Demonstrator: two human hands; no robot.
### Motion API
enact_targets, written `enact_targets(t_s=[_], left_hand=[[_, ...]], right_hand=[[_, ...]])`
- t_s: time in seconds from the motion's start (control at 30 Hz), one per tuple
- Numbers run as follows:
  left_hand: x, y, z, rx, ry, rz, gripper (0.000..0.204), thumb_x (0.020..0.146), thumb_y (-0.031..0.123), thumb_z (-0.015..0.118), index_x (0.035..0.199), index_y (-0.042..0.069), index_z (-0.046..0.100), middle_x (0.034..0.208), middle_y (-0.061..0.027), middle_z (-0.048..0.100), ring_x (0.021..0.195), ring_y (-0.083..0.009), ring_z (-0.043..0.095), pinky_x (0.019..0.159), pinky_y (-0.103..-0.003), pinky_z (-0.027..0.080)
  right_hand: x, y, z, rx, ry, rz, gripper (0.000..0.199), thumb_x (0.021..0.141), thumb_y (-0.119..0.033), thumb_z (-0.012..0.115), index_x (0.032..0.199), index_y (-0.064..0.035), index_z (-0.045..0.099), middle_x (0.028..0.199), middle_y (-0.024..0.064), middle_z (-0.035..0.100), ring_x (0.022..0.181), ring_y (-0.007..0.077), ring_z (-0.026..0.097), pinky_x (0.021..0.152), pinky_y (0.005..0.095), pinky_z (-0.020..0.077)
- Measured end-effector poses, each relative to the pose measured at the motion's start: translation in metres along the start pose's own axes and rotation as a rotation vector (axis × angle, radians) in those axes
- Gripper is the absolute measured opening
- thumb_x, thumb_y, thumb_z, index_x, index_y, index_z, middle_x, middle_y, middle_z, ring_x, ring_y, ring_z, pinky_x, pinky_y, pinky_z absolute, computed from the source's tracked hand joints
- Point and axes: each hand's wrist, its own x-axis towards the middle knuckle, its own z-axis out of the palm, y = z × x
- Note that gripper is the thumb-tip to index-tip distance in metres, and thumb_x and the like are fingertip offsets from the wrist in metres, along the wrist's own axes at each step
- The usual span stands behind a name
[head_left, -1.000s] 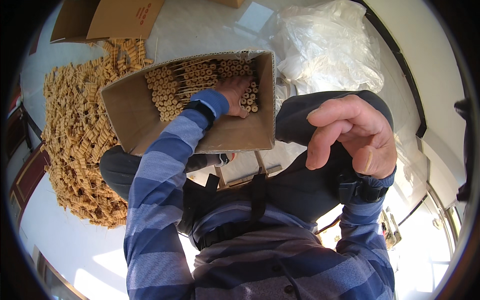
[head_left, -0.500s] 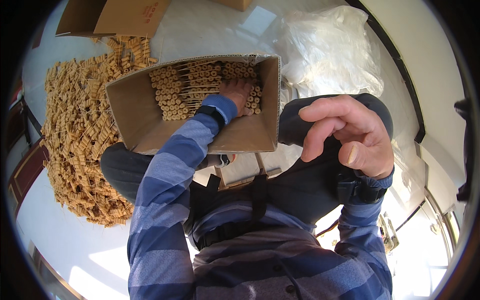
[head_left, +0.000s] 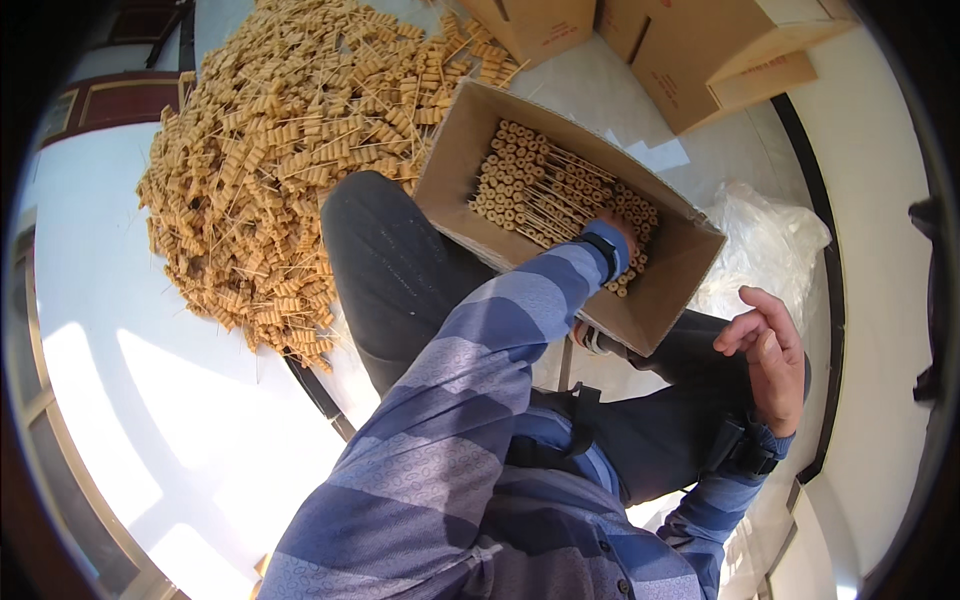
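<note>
An open cardboard box (head_left: 655, 325) stands tilted between my legs. Skewers (head_left: 545, 190) lie packed inside it in rows, tan ring-shaped pieces on thin sticks, many with their round ends facing up. My left hand (head_left: 618, 228) reaches down into the box at the right end of the rows and touches the skewers there. Its fingers are mostly hidden behind the wrist and sleeve, so whether they grip one does not show. Held up over my right knee, outside the box, my right hand (head_left: 772, 365) is empty, its fingers loosely bent and apart.
A big heap of loose skewers (head_left: 290, 170) spreads over the floor on the left, close to my left knee. More cardboard boxes (head_left: 690, 60) stand at the back. Crumpled clear plastic sheeting (head_left: 765, 245) lies right of the box, near the wall (head_left: 880, 200).
The view has swung left, so the heap shows more fully and the box appears farther right. My left hand stays in the box, fingers now less visible. The right hand's fingers have straightened somewhat.
</note>
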Motion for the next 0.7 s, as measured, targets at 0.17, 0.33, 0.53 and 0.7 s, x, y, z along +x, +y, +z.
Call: enact_targets(t_s=[0.17,0.33,0.53,0.7], left_hand=[[-0.069,0.006,-0.065,-0.186,0.282,0.002,0.049,0.09,0.035,0.065,0.131,0.009,0.061,0.129,-0.0129,0.062,0.121,-0.0318,0.058,0.102,-0.048,0.042],[-0.212,-0.03,-0.117,-0.695,0.84,0.207,0.058,0.088,0.039,0.071,0.129,0.002,0.057,0.122,-0.0174,0.062,0.111,-0.0337,0.062,0.096,-0.042,0.049],[-0.413,-0.177,-0.002,-1.327,1.376,-0.03,0.044,0.099,0.024,0.064,0.135,0.0,0.054,0.111,-0.0079,0.063,0.094,-0.0145,0.063,0.082,-0.029,0.054],[-0.491,-0.247,0.218,-2.233,1.555,-0.738,0.048,0.1,0.025,0.061,0.138,-0.002,0.047,0.111,-0.008,0.062,0.087,-0.0188,0.061,0.081,-0.031,0.054]], right_hand=[[0.01,0.005,0.004,-0.038,-0.071,0.037,0.057,0.103,-0.038,0.053,0.142,0.0027,0.044,0.096,0.0066,0.063,0.091,0.0146,0.061,0.083,0.028,0.0456],[0.011,0.016,0.013,-0.063,-0.03,0.012,0.054,0.106,-0.04,0.046,0.143,-0.0002,0.043,0.09,0.0029,0.059,0.085,0.0126,0.057,0.079,0.0266,0.0441],[0.013,0.025,0.071,0.152,0.002,-0.091,0.057,0.104,-0.042,0.05,0.144,-0.0011,0.043,0.094,0.0026,0.057,0.092,0.0129,0.055,0.085,0.0302,0.0447],[0.02,0.018,0.142,0.114,-0.134,-0.048,0.049,0.105,-0.034,0.052,0.142,-0.0023,0.045,0.094,0.0037,0.061,0.09,0.0153,0.057,0.082,0.0318,0.0458]])
